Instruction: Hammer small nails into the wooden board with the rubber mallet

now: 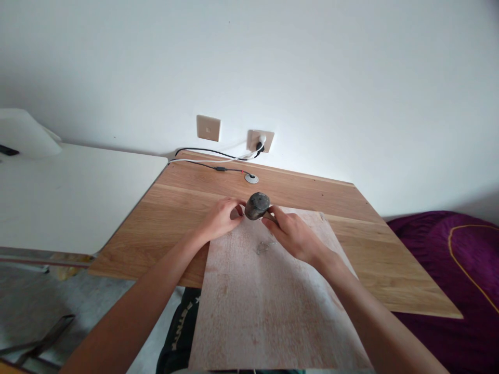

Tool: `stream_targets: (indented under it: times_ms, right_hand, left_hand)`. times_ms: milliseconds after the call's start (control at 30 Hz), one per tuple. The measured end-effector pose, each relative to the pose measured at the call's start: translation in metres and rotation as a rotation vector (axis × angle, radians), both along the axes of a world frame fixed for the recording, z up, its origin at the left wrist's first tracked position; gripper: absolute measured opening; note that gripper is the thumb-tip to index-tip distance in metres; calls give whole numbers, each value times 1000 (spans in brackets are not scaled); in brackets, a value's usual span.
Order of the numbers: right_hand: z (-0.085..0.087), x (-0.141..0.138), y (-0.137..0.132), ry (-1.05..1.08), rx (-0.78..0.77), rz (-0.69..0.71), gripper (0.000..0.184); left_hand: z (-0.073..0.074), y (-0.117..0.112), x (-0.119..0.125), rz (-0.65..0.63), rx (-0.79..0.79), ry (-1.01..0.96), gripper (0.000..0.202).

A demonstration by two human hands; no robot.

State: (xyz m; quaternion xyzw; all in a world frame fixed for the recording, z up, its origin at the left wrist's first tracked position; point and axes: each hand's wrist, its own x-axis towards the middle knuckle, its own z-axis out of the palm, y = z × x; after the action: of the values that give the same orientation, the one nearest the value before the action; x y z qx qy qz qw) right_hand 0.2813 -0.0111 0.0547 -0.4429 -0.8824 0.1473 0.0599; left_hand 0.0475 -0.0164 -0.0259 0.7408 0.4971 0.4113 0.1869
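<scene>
In the head view my right hand point(292, 232) is closed round the short handle of a mallet with a dark, rounded head point(258, 205). The mallet head is over the far part of a pale wooden board point(249, 306). Just left of it, my left hand point(224, 218) rests at the board's far left corner, thumb and fingers curled into a pinch. Whatever the fingertips hold is too small or hidden behind the mallet head to name. A little pile of thin, shiny pieces, perhaps nails point(265, 246), lies on the board between my forearms.
The board lies on a wood-grain tabletop point(390, 259) and overhangs its front edge. Behind are cables point(220, 169), a round grommet point(251, 178) and a wall socket point(260, 141). A white table point(78, 202) adjoins at left; a purple cushioned item point(429, 239) stands at right.
</scene>
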Motion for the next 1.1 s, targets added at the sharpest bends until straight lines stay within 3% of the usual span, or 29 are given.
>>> stream_targets:
  times_ms: [233,433,633,833,1100]
  right_hand:
    - [6,0,-2,-56,-17,36,16]
    - [14,1,-2,36,-21,48,18]
    - [16,4,-3,-59,-13,67,19]
    - [30,5,-7,75,18,34,17]
    - [15,4,-2,12,-19,-33,19]
  left_hand:
    - [0,0,0,-11,6,-13,31]
    - [-1,1,0,4,6,7,26]
    - [0,1,1,-9,24,-8,28]
    - [1,-1,1,21,73,21,31]
    - [3,-2,1,27,113,31,25]
